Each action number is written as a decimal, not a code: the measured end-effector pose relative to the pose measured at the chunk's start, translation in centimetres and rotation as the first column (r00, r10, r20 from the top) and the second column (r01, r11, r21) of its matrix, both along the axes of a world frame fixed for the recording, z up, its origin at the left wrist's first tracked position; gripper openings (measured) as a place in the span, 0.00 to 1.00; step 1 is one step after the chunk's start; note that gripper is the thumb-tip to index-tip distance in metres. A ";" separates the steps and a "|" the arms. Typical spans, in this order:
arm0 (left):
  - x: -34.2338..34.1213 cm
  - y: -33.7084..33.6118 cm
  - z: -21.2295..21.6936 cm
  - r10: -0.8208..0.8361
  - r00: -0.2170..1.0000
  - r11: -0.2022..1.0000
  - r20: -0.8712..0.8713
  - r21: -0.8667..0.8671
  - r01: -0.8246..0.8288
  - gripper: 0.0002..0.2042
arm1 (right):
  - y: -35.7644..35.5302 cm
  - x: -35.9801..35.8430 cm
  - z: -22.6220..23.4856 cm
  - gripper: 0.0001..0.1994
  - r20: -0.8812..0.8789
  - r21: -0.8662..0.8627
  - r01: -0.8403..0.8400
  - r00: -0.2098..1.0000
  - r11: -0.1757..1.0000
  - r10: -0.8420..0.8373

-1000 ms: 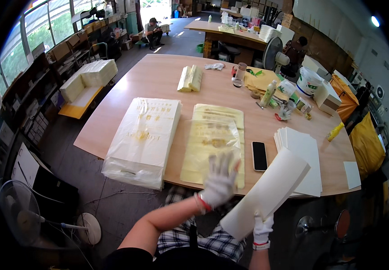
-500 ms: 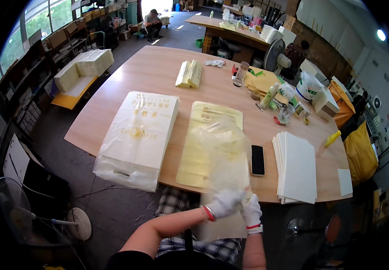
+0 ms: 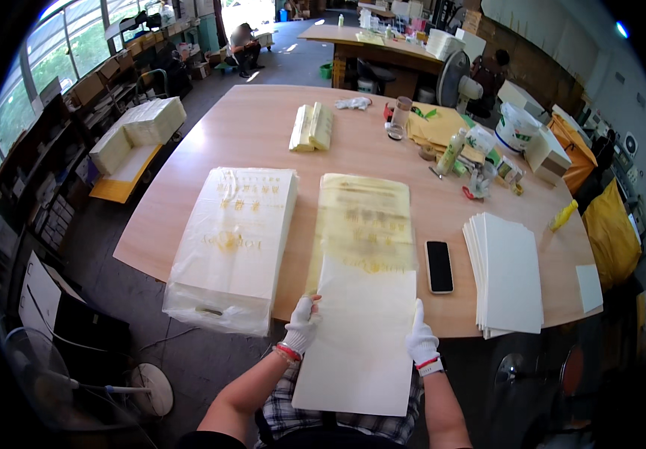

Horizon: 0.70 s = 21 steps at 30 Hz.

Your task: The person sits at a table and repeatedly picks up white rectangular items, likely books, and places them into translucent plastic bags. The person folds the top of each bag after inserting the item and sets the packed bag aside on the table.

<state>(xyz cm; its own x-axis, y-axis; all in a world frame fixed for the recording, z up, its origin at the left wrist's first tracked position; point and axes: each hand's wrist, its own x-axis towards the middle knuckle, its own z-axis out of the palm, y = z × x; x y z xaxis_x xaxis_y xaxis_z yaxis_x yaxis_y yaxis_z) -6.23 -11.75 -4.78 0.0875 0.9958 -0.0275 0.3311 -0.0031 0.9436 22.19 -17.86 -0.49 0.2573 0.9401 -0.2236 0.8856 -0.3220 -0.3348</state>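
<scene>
A white rectangular board (image 3: 356, 337) spans from the table edge down over my lap. My left hand (image 3: 302, 325), in a white glove with bare fingertips, grips its left edge. My right hand (image 3: 421, 340), also gloved, holds the right edge, thumb pointing up along it. The board's far end lies at a clear printed plastic bag (image 3: 368, 224) on a yellowish stack of such bags; whether it is inside the bag I cannot tell. To the left lies a thick pile of bagged white boards (image 3: 229, 247). A fanned stack of white boards (image 3: 506, 277) is on the right.
A black phone (image 3: 439, 267) lies right of the bags. Folded yellowish bundles (image 3: 311, 127) sit farther back. Bottles, tape, brown envelopes (image 3: 439, 127) and a white bucket (image 3: 516, 127) crowd the far right. A standing fan (image 3: 454, 81) is behind; a person (image 3: 245, 51) sits far off.
Both hands, close together on a blurred, crumpled clear bag before, have moved apart to the board's two edges. The white board now shows fully, with the bag spread flat beyond it.
</scene>
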 end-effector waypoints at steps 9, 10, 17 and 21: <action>-4.0 -14.4 4.2 -0.211 0.885 0.970 -0.414 0.025 0.243 0.14 | -16.0 -1.4 -0.2 0.41 -0.439 0.159 -0.165 0.871 0.973 0.219; -4.6 -16.2 5.7 -0.250 0.858 0.966 -0.450 -0.054 0.253 0.13 | -18.2 -2.1 0.9 0.39 -0.410 0.082 -0.184 0.890 0.979 0.202; -7.5 -19.5 9.4 -0.290 0.890 0.956 -0.351 -0.068 0.285 0.11 | -26.5 -3.5 -0.4 0.19 -0.611 -0.119 -0.093 0.791 0.989 0.001; -7.5 -17.2 5.8 -0.155 0.921 0.975 -0.357 0.092 0.200 0.12 | -15.9 -4.9 5.1 0.19 -0.330 0.555 -0.163 0.857 0.816 0.396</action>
<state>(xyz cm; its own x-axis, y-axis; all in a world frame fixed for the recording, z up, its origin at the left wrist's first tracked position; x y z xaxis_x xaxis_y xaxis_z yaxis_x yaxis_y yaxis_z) -13.78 -28.91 1.05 0.2709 0.9620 0.0350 0.6196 -0.2021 0.7585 17.30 -33.81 4.59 -0.0425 0.9630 0.2661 0.6474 0.2294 -0.7268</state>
